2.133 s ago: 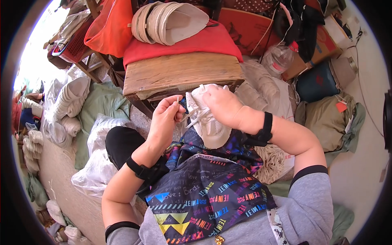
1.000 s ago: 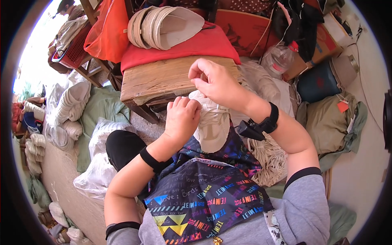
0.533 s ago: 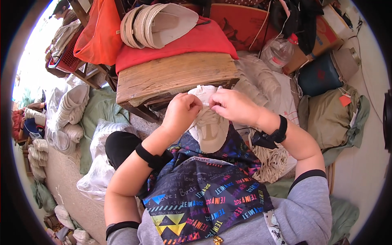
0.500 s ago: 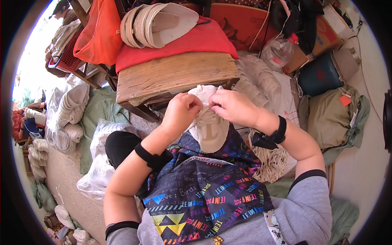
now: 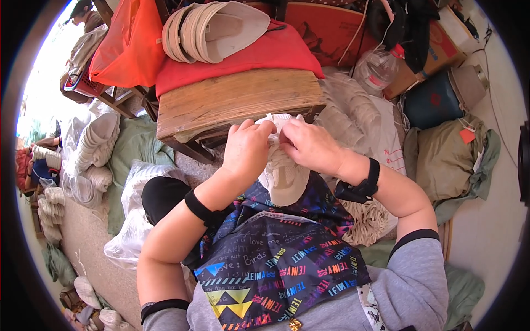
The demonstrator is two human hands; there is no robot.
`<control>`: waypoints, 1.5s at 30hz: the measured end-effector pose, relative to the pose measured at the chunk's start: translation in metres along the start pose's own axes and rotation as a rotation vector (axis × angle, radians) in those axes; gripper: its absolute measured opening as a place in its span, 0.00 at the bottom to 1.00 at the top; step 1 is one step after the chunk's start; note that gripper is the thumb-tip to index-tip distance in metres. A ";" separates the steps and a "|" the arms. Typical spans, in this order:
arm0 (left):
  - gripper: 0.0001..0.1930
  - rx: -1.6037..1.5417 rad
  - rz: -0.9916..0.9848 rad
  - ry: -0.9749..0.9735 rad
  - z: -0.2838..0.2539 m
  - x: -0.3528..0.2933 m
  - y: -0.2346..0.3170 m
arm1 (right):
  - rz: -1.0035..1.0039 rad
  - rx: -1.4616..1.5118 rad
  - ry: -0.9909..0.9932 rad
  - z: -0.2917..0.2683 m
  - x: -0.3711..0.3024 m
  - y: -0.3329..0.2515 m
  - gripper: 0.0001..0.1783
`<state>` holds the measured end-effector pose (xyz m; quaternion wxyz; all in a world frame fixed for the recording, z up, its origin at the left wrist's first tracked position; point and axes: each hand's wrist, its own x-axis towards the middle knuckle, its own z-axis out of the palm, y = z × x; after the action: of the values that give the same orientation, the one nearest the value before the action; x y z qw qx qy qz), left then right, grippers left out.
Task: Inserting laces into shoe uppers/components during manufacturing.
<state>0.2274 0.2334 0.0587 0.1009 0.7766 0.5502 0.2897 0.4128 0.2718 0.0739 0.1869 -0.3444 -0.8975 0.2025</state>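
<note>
A cream-white sneaker upper (image 5: 284, 179) lies over my lap, its toe toward me and its far end against a wooden bench. Pale laces cross its front. My left hand (image 5: 248, 148) is closed in a pinch at the upper's left eyelet edge. Opposite it, my right hand (image 5: 313, 144) bends its thumb and fingers together over the right edge. Both seem to grip the pale shoelace, though the fingers cover most of it. A dark printed apron (image 5: 281, 259) lies beneath the upper.
Stacked shoe uppers (image 5: 215, 33) rest on a red cloth (image 5: 248, 55) over the wooden bench (image 5: 232, 102). A bundle of pale laces (image 5: 367, 220) lies right of my lap. Bagged uppers (image 5: 96, 143) sit at left; a clear bottle (image 5: 378, 69) and blue-grey jug (image 5: 433, 102) stand at right.
My left hand has turned and shifted slightly up and right, with its fingers raised. My right hand's fingers have curled further inward. The upper stays nearly in place.
</note>
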 end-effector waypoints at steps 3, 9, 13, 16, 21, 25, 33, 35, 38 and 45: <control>0.10 -0.059 -0.004 -0.014 0.002 0.002 -0.003 | 0.047 0.000 -0.159 -0.006 0.001 0.000 0.06; 0.13 -0.192 0.075 0.081 0.007 -0.001 -0.001 | 0.109 -0.241 -0.051 -0.002 -0.002 -0.002 0.09; 0.09 0.056 0.013 0.059 -0.012 -0.006 0.005 | 0.109 -0.245 -0.068 0.000 -0.003 -0.004 0.09; 0.07 0.132 0.006 0.077 -0.009 -0.008 0.001 | 0.115 -0.252 -0.074 0.003 -0.003 -0.003 0.09; 0.06 0.063 -0.059 0.080 0.006 -0.008 0.000 | 0.101 -0.165 -0.106 0.002 -0.001 0.002 0.08; 0.04 -0.047 -0.139 0.105 0.016 -0.007 0.008 | 0.121 -0.093 -0.135 -0.001 0.002 0.005 0.09; 0.05 -0.185 -0.110 0.059 0.010 -0.010 -0.005 | 0.009 0.066 -0.045 0.004 0.005 0.017 0.07; 0.09 -0.198 -0.005 0.325 0.005 -0.017 -0.004 | 0.027 -0.058 0.025 0.000 -0.002 0.011 0.07; 0.09 -0.249 -0.056 0.317 0.005 -0.043 -0.009 | 0.111 -0.065 0.103 -0.008 -0.008 0.017 0.08; 0.08 -0.417 -0.231 0.224 0.016 -0.068 -0.009 | 0.205 0.109 0.002 0.003 -0.001 0.006 0.07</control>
<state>0.2138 0.1773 0.0183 0.2295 0.6344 0.5713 0.4675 0.4153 0.2740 0.0681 0.1845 -0.4237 -0.8452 0.2685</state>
